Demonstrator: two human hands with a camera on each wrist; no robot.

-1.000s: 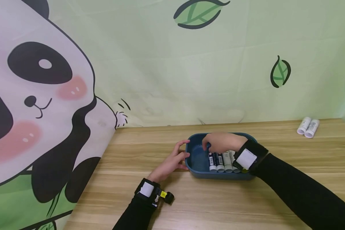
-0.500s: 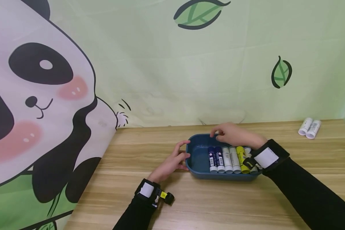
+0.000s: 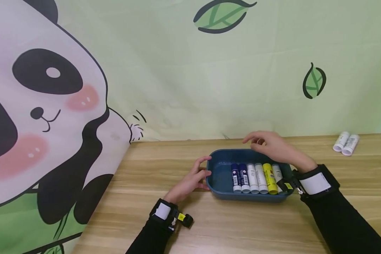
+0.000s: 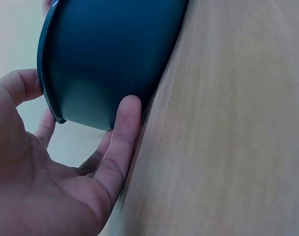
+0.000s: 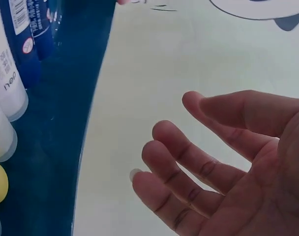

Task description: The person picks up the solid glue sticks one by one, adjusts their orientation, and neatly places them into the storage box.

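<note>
A dark blue plastic bin (image 3: 220,176) holds a row of glue sticks along its front: two blue ones (image 3: 240,179), white ones (image 3: 256,178), a yellow one (image 3: 270,178) and another pale one at the right end, partly covered by the wrist camera. My left hand (image 3: 190,181) touches the bin's left end, fingers spread. The left wrist view shows fingertips against the rim and the outer wall (image 4: 110,54). Above the bin's back right rim is my right hand (image 3: 271,146), fingers loosely bent. In the right wrist view nothing lies between its fingers (image 5: 171,162).
Two white glue sticks (image 3: 346,143) lie side by side at the back right of the wooden table (image 3: 241,229). Behind the table hangs a pale green cloth (image 3: 177,88) with a printed panda and leaves.
My right hand has come up out of the bin and moved back and to the right, uncovering the glue sticks. The left hand stays at the bin's left end.
</note>
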